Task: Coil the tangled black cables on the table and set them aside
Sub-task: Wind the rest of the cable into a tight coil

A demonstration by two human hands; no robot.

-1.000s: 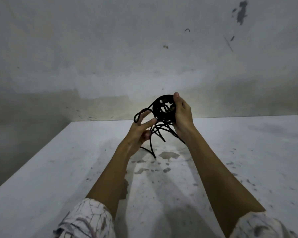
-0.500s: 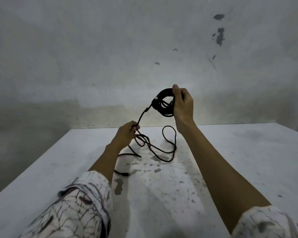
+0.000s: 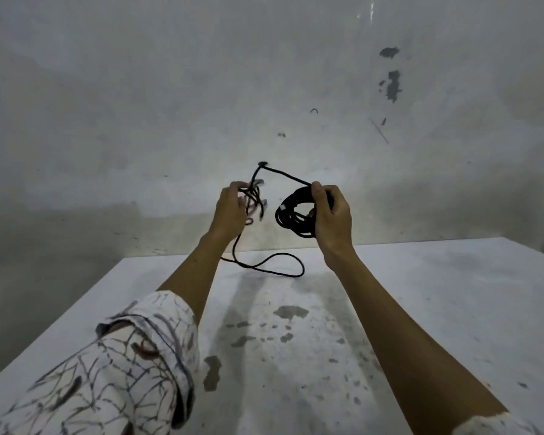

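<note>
My right hand (image 3: pixel 330 215) grips a round coil of black cable (image 3: pixel 291 215), held up in front of the wall above the white table (image 3: pixel 453 293). A taut strand runs from the coil up and left to a bend, then down into a small tangle of cable (image 3: pixel 254 199) that my left hand (image 3: pixel 231 208) holds at the same height. From that tangle a loose length hangs down and ends in a loop (image 3: pixel 280 265) lying on the table's far part.
The table top is stained with grey patches (image 3: pixel 291 311) between my forearms. A grey scuffed wall (image 3: pixel 170 105) stands right behind the table. The table's left edge drops off to a dark floor.
My left hand rose from near the table to the coil's height, lifting the tangle with it. The right hand and coil shifted a little lower and to the right in view.
</note>
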